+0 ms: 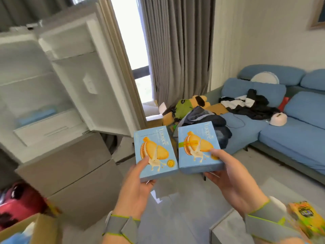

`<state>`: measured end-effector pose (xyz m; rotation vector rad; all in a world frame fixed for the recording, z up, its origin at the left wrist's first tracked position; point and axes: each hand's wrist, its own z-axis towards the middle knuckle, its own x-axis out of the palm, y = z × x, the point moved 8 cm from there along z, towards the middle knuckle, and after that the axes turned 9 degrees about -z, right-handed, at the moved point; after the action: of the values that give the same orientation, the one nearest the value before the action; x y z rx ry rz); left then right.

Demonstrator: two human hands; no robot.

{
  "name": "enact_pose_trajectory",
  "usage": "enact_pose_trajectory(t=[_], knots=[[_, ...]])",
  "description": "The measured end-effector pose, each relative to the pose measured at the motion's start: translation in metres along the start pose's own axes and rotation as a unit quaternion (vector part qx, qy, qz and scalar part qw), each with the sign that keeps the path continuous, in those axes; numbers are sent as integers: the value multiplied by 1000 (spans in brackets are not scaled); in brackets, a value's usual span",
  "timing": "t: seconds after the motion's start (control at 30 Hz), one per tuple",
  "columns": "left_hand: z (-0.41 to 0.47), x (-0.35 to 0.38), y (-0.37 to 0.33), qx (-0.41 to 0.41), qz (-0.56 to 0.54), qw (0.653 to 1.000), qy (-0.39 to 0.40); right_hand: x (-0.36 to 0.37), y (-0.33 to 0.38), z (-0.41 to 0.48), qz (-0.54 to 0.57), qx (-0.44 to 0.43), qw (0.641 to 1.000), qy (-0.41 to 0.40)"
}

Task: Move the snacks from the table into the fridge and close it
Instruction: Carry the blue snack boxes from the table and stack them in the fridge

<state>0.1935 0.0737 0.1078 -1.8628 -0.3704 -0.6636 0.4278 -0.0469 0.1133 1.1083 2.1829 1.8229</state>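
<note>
Well, seen from the head view, the person stands with a box in each hand. The left hand (139, 184) has its grip closed on a light-blue cardboard biscuit box (154, 154) printed with cream-filled sandwich biscuits. The thumb presses on the printed top face and the fingers curl beneath the near end. The right hand (232, 176) has its grip closed the same way on a second light-blue biscuit box (198, 147) with the same print, thumb on top and fingers under the near edge.

The two boxes are in the air, lying roughly flat with the print upward. Their long edges are just beside each other, and the right one sits a little higher.

Both boxes are held out in front of the tall white fridge (26, 76), which stands to the left. Its upper fridge door (84, 76) is swung wide open, showing pale shelves and a drawer. A flat blue packet (35, 116) lies on the lowest shelf, just above the drawer. The grey-beige lower fronts of the fridge are closed.

At the bottom right a corner of the grey surface (226, 229) shows, with a blurred yellow-and-green snack pack (306, 219) at its right side. Behind the boxes are long grey curtains (179, 50) and a blue sofa (299, 134) strewn with dark clothes (249, 104). A brown cardboard carton (40, 228) sits at the bottom left.
</note>
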Motion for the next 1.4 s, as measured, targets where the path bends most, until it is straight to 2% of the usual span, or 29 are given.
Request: enact_pose_trajectory(t=[0.13, 0.17, 0.43, 0.73, 1.0, 1.23, 1.4], knots=[[4, -92, -79, 59, -48, 996, -51, 126, -39, 2, -38, 18, 996, 85], [3, -93, -88, 63, -51, 995, -53, 135, -38, 2, -32, 13, 995, 90], [-2, -243, -184, 131, -143, 970, -147, 318, -102, 0, -107, 41, 970, 214], [7, -333, -234, 194, -160, 943, -217, 436, -157, 30, -128, 91, 941, 300], [67, -346, -313, 262, -131, 921, -258, 539, -161, 101, -104, 116, 912, 379], [146, -313, -372, 285, -105, 924, -235, 607, -125, 181, -79, 91, 907, 403], [189, -320, -393, 283, -119, 921, -240, 646, -134, 223, -73, 97, 908, 400]])
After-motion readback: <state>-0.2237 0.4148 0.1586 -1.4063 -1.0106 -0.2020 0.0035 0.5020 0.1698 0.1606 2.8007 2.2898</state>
